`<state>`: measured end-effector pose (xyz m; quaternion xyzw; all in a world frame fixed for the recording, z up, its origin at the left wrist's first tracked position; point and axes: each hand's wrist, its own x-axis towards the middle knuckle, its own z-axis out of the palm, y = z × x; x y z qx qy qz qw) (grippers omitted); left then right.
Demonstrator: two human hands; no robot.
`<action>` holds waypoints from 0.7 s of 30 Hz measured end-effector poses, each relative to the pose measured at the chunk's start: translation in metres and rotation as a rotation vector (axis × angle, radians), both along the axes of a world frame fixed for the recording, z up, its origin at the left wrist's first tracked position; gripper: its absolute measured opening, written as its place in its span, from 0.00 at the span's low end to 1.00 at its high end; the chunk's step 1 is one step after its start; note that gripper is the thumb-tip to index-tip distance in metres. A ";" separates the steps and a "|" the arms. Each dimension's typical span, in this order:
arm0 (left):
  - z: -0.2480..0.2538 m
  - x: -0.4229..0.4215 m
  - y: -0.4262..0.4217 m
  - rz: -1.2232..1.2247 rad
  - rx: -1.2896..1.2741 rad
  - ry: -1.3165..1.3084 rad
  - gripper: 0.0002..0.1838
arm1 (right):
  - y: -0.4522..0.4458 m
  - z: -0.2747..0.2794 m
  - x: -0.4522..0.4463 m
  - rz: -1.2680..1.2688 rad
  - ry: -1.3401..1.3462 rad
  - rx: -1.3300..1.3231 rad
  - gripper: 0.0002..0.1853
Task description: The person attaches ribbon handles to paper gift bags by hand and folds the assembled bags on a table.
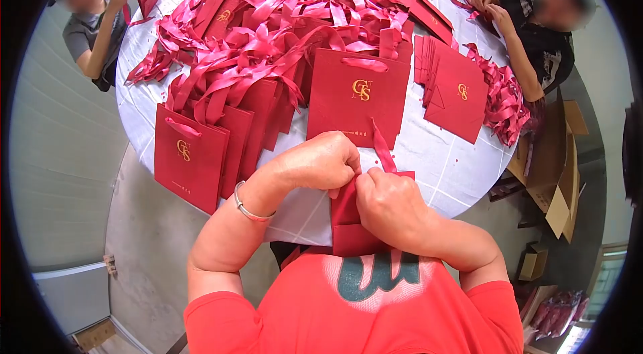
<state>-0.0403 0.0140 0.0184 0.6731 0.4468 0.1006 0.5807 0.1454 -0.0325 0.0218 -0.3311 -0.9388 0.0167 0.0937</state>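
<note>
In the head view, the red bag [351,237] was located at the near edge of the worktop [469,183], its lower end appearing to overrun that edge toward my shirt [295,307]. My left hand [328,160] was curled tight at the upper left of the bag, and my right hand [394,200] was clamped on its upper right; most fingertips were hidden, so the exact pinch points could not be determined. A pink ribbon [380,143] rose beside the right knuckles, its tip over the front bag [358,99]. Caution: the overrun was judged the main hazard, since body contact could have creased the base or tipped the bag off the edge if either grasp slackened. Uneven pull between the hands could have torn or buckled the upper rim. A loose ribbon could have been trapped under a thumb or twisted. The left bag row [191,160] reached the near-left edge, just beside my left forearm; an outward elbow movement could have dislodged the outermost bag. Toward the centre, the ribbon heap [258,59] lay interlaced across standing bags, so drawing one strand could have dragged neighbours over.
</note>
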 end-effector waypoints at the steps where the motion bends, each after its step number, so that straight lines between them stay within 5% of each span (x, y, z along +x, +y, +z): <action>1: 0.001 0.001 0.000 -0.002 0.000 0.002 0.11 | 0.000 0.002 -0.001 -0.002 0.002 0.000 0.04; 15: 0.001 0.003 -0.002 0.060 -0.062 -0.060 0.08 | 0.041 0.032 -0.009 0.002 -0.161 -0.445 0.05; 21: 0.002 -0.002 0.000 0.071 -0.137 -0.039 0.08 | 0.018 0.010 -0.006 -0.022 -0.090 -0.209 0.07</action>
